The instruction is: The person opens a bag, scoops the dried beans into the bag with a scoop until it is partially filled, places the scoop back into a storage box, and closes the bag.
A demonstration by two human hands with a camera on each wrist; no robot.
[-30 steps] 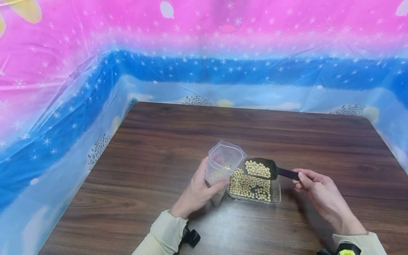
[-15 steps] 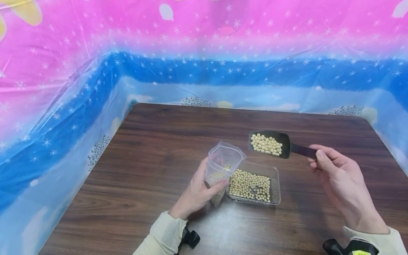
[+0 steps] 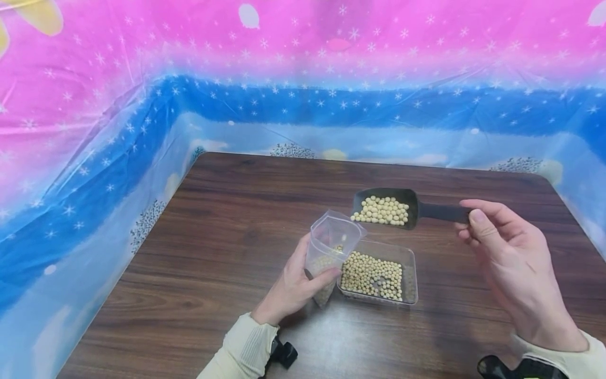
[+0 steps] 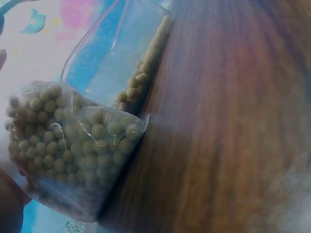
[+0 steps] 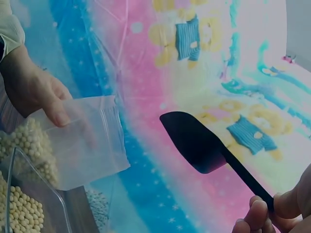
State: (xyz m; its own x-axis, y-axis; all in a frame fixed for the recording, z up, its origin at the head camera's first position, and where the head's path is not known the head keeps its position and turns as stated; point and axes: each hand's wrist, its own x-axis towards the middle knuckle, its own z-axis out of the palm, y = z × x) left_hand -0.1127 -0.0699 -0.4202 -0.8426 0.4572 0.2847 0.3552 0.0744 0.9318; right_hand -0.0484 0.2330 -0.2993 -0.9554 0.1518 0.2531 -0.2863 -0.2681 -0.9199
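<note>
My left hand (image 3: pixel 294 281) holds an upright clear plastic bag (image 4: pixel 77 145) by its side, its mouth spread. Round pale-yellow beans fill its lower part. Between my right thumb and fingers is the handle end of a black scoop (image 3: pixel 385 208); my right hand (image 3: pixel 513 268) is raised above the table. A heap of beans (image 3: pixel 383 210) lies in the scoop, some at its front lip, which is just above and behind the bag's mouth. Touching or close beside the bag stands a clear rectangular container (image 3: pixel 411 273), with beans spread over its bottom and a small bare patch.
The dark wood-grain table (image 3: pixel 213 226) extends around the bag and container. Behind it and along its left side hangs a pink and blue snowflake-patterned sheet (image 3: pixel 303 105). Cameras are strapped at both wrists.
My right hand has lifted the loaded scoop up out of the container, then brought it left toward the bag's mouth, with beans shifting to the lip. The left hand and bag stay in place.
</note>
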